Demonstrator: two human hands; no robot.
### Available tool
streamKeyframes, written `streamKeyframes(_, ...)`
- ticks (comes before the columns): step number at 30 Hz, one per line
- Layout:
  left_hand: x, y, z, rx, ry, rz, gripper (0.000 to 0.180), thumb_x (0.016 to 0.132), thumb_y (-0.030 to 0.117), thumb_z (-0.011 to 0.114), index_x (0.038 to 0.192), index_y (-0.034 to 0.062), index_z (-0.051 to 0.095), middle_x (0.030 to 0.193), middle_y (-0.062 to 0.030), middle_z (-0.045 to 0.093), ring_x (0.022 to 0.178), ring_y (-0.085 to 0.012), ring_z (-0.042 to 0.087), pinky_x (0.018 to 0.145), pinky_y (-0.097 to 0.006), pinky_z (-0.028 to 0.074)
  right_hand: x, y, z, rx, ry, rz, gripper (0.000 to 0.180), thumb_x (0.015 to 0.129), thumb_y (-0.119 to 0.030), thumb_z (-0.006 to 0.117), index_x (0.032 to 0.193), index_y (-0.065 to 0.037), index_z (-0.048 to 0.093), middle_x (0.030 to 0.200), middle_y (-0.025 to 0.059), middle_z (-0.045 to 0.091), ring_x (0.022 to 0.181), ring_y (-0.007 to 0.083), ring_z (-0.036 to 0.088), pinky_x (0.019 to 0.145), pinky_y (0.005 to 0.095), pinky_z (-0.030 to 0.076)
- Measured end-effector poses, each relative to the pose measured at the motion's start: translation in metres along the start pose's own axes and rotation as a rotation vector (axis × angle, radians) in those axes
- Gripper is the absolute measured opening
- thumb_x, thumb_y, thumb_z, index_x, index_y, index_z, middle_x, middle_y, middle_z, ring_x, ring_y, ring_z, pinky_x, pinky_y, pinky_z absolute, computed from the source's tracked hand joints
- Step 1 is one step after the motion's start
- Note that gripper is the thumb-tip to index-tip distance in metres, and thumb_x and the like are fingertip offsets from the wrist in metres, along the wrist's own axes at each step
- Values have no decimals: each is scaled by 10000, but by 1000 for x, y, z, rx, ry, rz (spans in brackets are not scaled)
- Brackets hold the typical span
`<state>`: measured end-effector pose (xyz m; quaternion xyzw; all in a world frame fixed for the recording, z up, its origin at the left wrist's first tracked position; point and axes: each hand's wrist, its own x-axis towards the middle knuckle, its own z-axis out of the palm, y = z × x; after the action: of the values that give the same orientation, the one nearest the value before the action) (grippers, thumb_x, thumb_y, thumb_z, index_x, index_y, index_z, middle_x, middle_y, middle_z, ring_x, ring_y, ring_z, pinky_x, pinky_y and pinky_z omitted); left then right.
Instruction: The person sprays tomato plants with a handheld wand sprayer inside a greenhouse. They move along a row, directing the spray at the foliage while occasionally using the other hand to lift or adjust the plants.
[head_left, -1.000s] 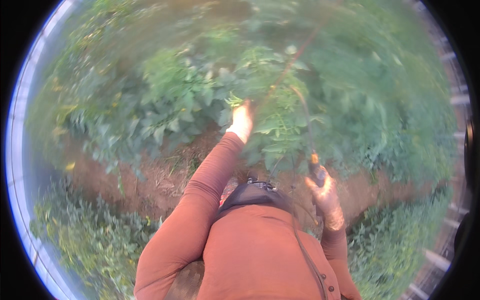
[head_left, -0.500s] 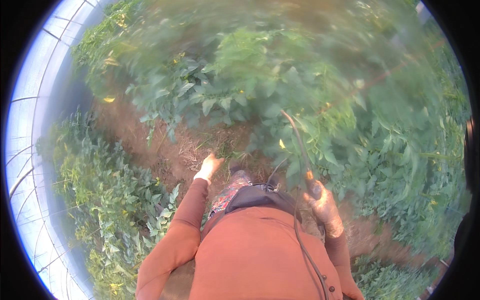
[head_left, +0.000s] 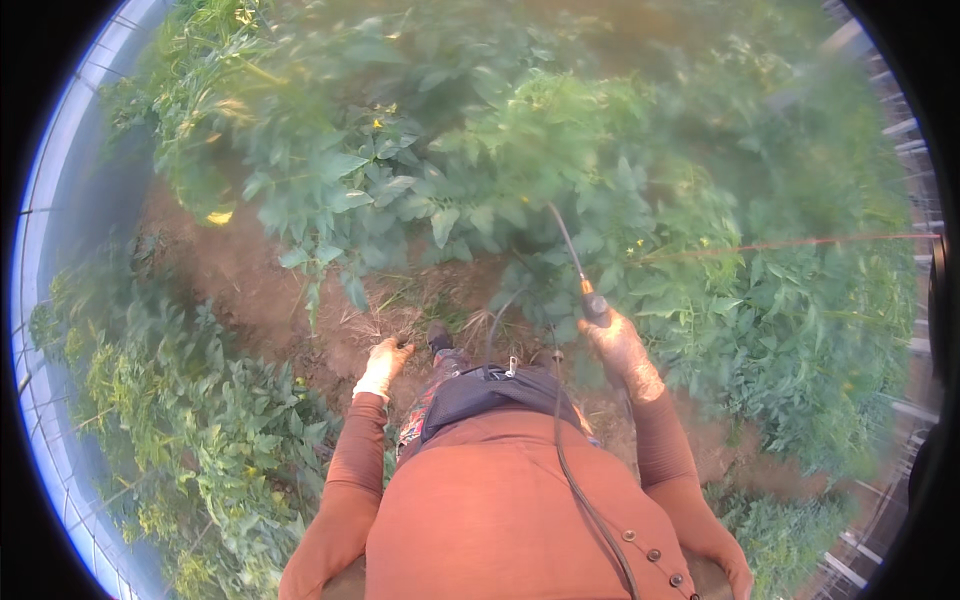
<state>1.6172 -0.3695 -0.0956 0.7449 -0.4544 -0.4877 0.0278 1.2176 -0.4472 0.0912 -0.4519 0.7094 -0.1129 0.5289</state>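
My right hand [head_left: 617, 347] is closed around the dark handle of a thin wand [head_left: 571, 247]. An orange collar joins this handle to the slim grey rod, whose far end meets the tomato-like leaves [head_left: 530, 150] ahead. My left hand [head_left: 381, 367] hangs over the soil path, left of my leg, with nothing visible in it and its fingers loosely bent and apart. A black waist pouch [head_left: 503, 401] with a zip sits at my front. Over my shirt runs a dark thin cord [head_left: 575, 480].
Leafy rows crowd the left [head_left: 215, 420], the front and the right. Between them lies a brown soil path [head_left: 225, 260] with dry straw. A red string [head_left: 790, 244] stretches across the right-hand plants. Curved greenhouse film [head_left: 45, 330] rises at the far left.
The wand's rod and my right hand have shifted slightly up and left in view. My left hand has moved left and down. The plants have shifted in view as my head moved.
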Motion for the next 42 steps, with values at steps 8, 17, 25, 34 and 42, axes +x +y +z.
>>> streamKeyframes(8,30,-47,-63,18,7,-27,529,855,371,631,1265,40,586,1236,-204,614,1202,-323,556,1003,-390,428,18,-16,34,56,28,113,440,839,-282,675,1179,-12,601,878,69,649,724,127,575,625,281,479)
streamKeyframes(17,45,-63,-63,-18,82,12,439,854,346,660,1199,76,642,1109,-209,666,1099,-341,615,938,-391,464,29,-26,25,-102,115,162,414,830,-336,668,1075,-4,629,838,116,677,728,197,657,647,343,518)
streamKeyframes(25,45,-44,-64,-79,63,15,416,854,317,681,1184,67,649,1108,-195,675,1086,-308,633,930,-368,466,22,-23,12,-221,123,73,449,808,-369,690,1088,-21,643,839,105,690,687,192,637,649,344,516)
streamKeyframes(34,36,-18,-70,3,96,-9,430,848,322,679,1177,47,644,1081,-197,680,1053,-314,644,898,-375,482,27,-34,17,-159,43,-172,496,826,-303,695,1228,-34,586,879,66,675,665,137,595,605,307,487)
streamKeyframes(42,-2,-6,-82,68,108,-132,422,844,348,671,1188,106,650,1092,-173,680,1072,-311,631,922,-384,475,50,-113,49,7,-171,-154,521,864,-226,686,1317,-21,529,1115,62,642,1021,144,564,921,302,450)
